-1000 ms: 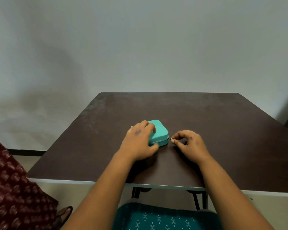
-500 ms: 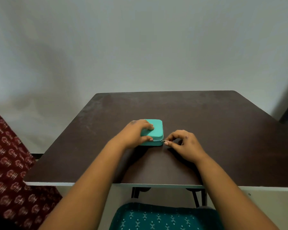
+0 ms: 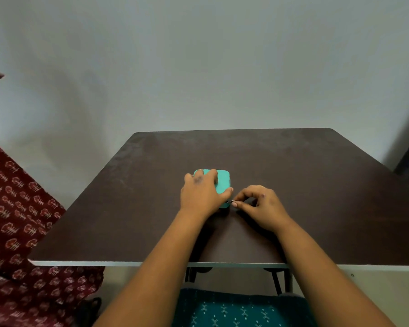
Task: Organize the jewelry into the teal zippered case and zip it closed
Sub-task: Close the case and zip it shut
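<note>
While the left hand point(image 3: 202, 193) has kept its curled fingers clamped over the closed teal case point(image 3: 222, 181) mid-table point(image 3: 316, 185), the right hand point(image 3: 260, 205), pinching the zipper pull point(image 3: 230, 201), has dragged it to the near right corner, so zipping looks nearly finished.

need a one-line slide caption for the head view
Left hand holds the closed teal case on the dark table while the right hand pinches its zipper pull.
</note>
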